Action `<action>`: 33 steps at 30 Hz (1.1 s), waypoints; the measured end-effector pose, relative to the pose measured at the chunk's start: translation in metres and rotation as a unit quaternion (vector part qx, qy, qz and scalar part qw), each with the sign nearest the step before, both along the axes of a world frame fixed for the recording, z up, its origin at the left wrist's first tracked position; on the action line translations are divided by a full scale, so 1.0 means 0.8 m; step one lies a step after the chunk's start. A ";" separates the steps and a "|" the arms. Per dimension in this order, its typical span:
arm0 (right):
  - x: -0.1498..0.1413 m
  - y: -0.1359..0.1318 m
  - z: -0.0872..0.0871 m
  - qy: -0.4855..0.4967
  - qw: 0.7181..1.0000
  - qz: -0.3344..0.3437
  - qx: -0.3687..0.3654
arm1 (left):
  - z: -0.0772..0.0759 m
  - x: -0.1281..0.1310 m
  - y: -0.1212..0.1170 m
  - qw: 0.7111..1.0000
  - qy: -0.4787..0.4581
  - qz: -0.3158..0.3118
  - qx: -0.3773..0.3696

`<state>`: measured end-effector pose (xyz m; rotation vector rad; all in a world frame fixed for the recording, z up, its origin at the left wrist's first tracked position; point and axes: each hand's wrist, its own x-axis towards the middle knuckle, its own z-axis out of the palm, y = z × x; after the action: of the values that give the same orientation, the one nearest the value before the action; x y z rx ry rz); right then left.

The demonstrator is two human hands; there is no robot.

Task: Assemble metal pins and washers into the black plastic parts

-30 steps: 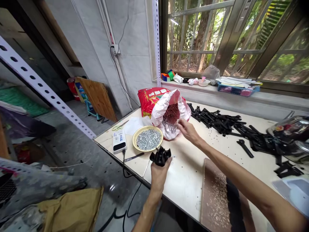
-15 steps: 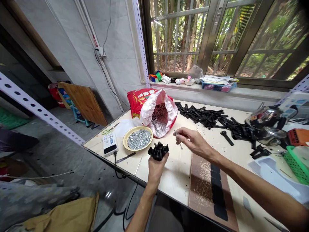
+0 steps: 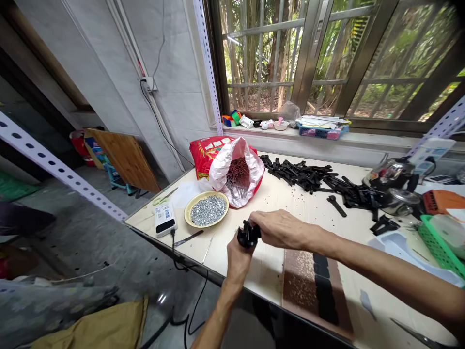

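Observation:
My left hand [image 3: 239, 264] is closed around a cluster of black plastic parts [image 3: 248, 236], held upright over the table's front edge. Against the right side of that cluster, my right hand [image 3: 278, 228] presses with bent, closed fingers. The long metal screw seen in it a moment ago is hidden now by the fingers and the parts. Beyond the hands stands an open red and white bag [image 3: 236, 177] of long thin metal screws. A yellow bowl [image 3: 188, 218] full of small silvery metal pieces sits to the left of it.
A heap of black plastic parts [image 3: 308, 175] spreads along the back. Right of it are a kettle [image 3: 390, 174] and a green basket [image 3: 441, 252]. A brown board [image 3: 300, 310] carries black pieces. A white device [image 3: 165, 219] with a cable and scissors [image 3: 417, 334] lie on the table.
My right hand has moved left and down with the long screw to the black parts. My left hand has shifted slightly right and turned the parts. The camera view has shifted slightly.

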<state>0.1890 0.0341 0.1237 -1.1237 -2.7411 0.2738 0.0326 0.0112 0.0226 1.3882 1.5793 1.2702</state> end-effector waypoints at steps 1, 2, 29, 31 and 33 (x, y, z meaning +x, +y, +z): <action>0.000 0.001 0.000 0.007 1.000 0.011 -0.016 | 0.000 -0.001 0.000 1.000 -0.015 0.003 -0.013; 0.003 0.005 0.001 0.030 0.999 0.027 -0.032 | 0.000 -0.002 0.000 0.998 -0.043 0.011 -0.032; -0.083 0.248 -0.147 -0.168 0.976 0.047 0.130 | 0.024 -0.040 0.007 0.836 -0.502 -0.088 -0.205; -0.078 0.248 -0.140 -0.122 0.983 0.041 0.132 | 0.022 -0.039 0.007 0.845 -0.487 -0.086 -0.203; -0.068 0.243 -0.129 -0.069 0.988 0.017 0.135 | 0.018 -0.036 0.007 0.872 -0.449 -0.067 -0.181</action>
<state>0.1346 0.2282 0.0202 -1.0574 -2.8072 -0.1742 0.0039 0.0171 0.0367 0.5032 0.9610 1.1868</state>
